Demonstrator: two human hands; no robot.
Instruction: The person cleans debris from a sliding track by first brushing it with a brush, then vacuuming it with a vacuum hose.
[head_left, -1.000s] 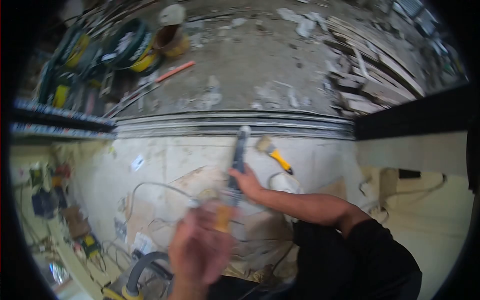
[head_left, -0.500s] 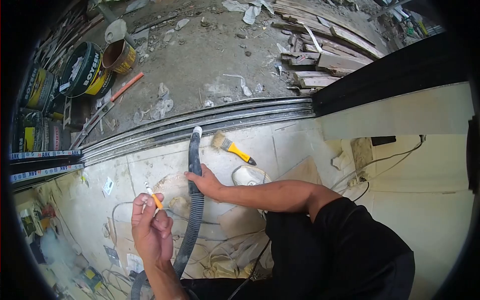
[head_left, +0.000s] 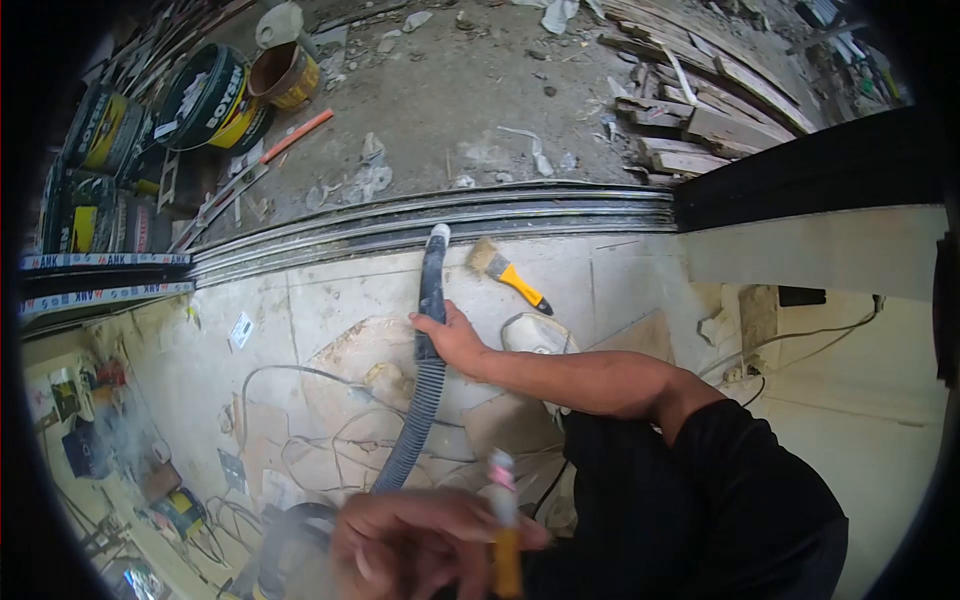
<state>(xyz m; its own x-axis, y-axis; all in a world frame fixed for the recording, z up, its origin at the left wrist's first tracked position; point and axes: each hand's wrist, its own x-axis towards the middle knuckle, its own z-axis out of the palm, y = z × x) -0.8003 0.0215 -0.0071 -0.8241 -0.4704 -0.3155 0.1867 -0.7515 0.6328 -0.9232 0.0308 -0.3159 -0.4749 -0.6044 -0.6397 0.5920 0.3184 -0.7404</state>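
My right hand (head_left: 455,340) is closed round the dark vacuum hose (head_left: 408,425), at the smooth tube above its ribbed part. The pale tip of the hose rests by the metal door track (head_left: 330,245). Close to the camera, blurred, my left hand (head_left: 430,540) pinches a cigarette (head_left: 507,545) with an orange filter; its lit end points up. To the right of the hose tip lies a paintbrush (head_left: 515,283) with a yellow and black handle, bristles toward the track. A white dust mask (head_left: 538,335) is on the floor beyond my right wrist.
Paint buckets (head_left: 215,100), a rusty can (head_left: 285,75) and a spirit level (head_left: 225,205) stand or lie beyond the track at left. Stacked planks (head_left: 710,85) lie at far right. Cables (head_left: 300,372) and cardboard (head_left: 640,345) cover parts of the tiled floor. Smoke hangs at lower left.
My left hand has moved down and right, nearer the camera, with the cigarette. My right hand still holds the hose. The whole view has shifted slightly.
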